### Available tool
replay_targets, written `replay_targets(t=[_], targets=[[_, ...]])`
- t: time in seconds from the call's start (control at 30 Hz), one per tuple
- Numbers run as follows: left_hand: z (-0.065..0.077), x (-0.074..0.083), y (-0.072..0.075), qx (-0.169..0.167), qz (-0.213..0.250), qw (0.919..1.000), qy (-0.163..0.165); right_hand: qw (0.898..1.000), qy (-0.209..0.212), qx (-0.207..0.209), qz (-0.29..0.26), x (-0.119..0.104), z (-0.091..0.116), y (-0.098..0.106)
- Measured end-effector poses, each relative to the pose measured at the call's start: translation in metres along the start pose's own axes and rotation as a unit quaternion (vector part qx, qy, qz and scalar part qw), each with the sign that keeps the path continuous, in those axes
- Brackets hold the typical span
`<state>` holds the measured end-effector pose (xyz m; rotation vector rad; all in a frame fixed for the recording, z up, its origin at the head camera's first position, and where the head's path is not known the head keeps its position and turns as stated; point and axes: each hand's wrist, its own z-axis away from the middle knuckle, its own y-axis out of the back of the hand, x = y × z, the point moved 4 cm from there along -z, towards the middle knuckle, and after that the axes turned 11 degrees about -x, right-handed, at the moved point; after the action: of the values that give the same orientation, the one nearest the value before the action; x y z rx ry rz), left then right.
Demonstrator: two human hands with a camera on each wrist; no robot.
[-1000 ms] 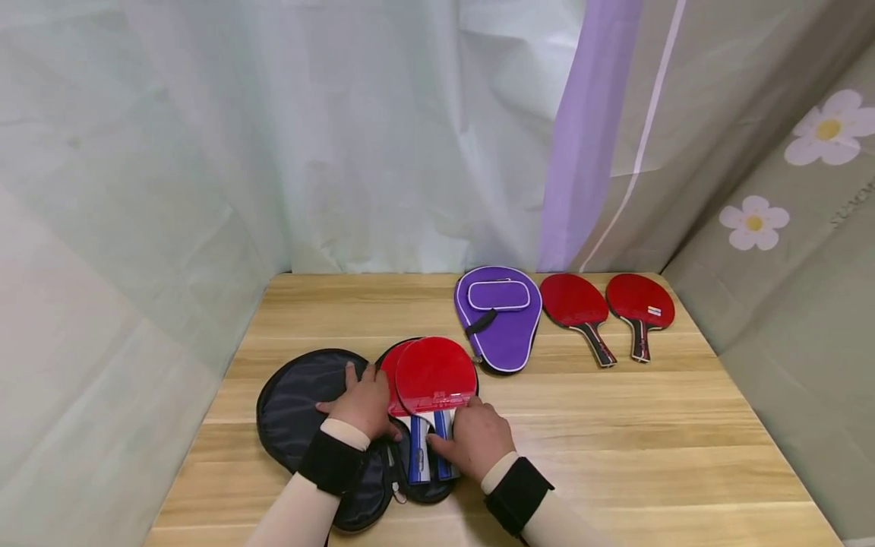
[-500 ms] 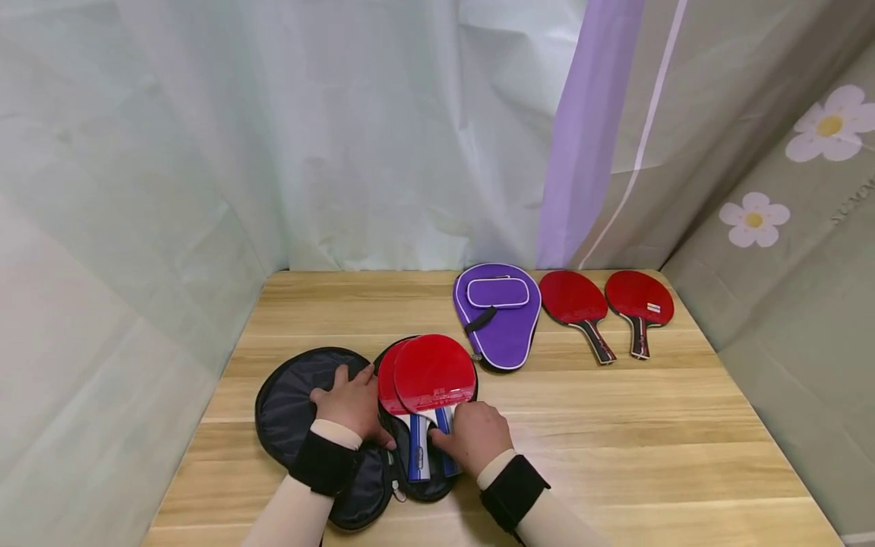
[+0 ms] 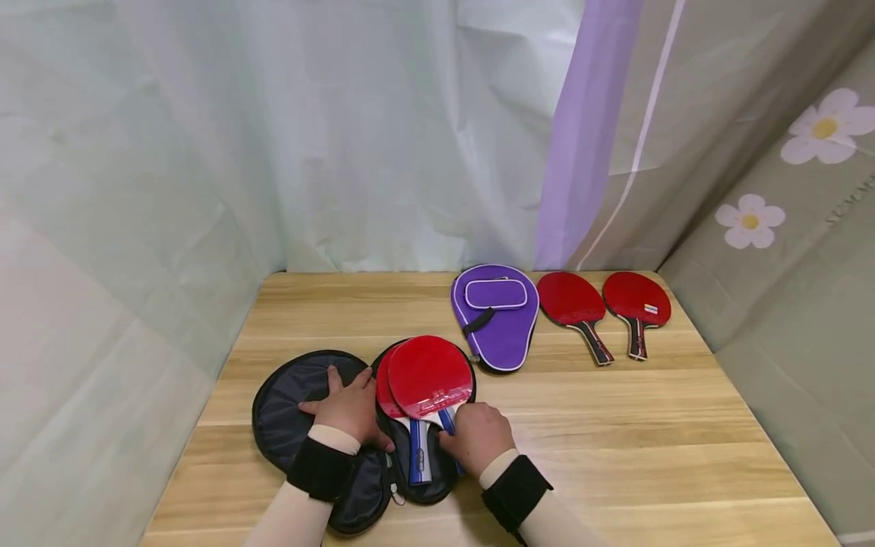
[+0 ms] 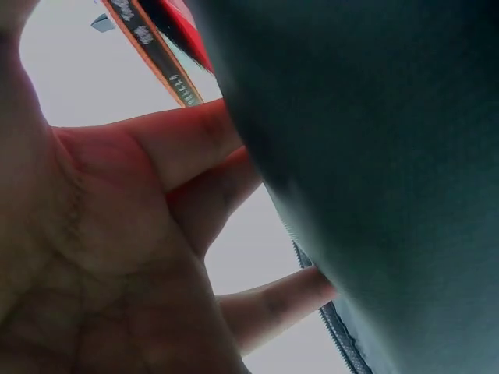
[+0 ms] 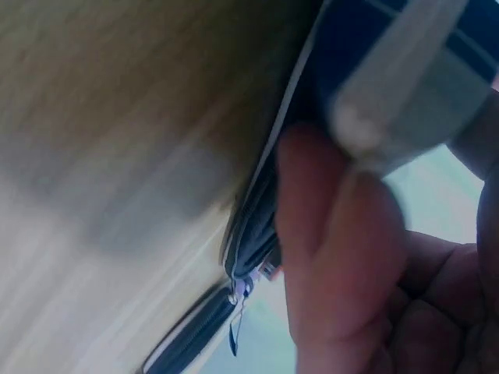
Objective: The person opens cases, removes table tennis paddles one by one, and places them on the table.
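A black zippered paddle case lies unfolded on the table, its two halves side by side. In its right half are two red table tennis paddles; the upper paddle overlaps the lower paddle. My right hand grips the upper paddle's blue-and-white handle, also seen as a handle in the right wrist view. My left hand rests with spread fingers on the case's left half, thumb near the hinge side. In the left wrist view, the fingertips touch dark fabric.
Behind the case lies a purple paddle case with a small front pocket. Two more red paddles, a left one and a right one, lie at the back right of the wooden table. Curtains hang behind.
The upper paddle has turned slightly, its blade shifting left and its handle end right, in my right hand's grip. My left hand has slid a little left across the case.
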<state>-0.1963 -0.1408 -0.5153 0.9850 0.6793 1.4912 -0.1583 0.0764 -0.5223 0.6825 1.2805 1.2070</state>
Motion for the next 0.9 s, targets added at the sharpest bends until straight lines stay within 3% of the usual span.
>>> replay_targets(t=[0.17, 0.47, 0.6, 0.8, 0.9], targets=[[-0.001, 0.000, -0.001, -0.006, 0.001, 1.0000, -0.005, 0.999, 0.020, 0.029, 0.030, 0.006, 0.000, -0.001], [-0.001, 0.000, -0.001, -0.016, 0.005, 0.9998, -0.009, 0.999, 0.008, 0.022, 0.024, 0.013, 0.004, 0.011], [-0.001, 0.000, -0.001, -0.019, 0.007, 0.9998, -0.010, 0.998, 0.026, 0.047, 0.031, 0.032, -0.004, -0.003], [-0.004, 0.000, -0.002, -0.023, 0.008, 0.9996, -0.011, 0.999, 0.006, 0.037, 0.025, 0.064, -0.019, -0.019], [-0.004, -0.002, -0.002, -0.025, 0.011, 0.9996, -0.011, 0.999, -0.005, 0.040, 0.013, 0.073, -0.016, -0.013]])
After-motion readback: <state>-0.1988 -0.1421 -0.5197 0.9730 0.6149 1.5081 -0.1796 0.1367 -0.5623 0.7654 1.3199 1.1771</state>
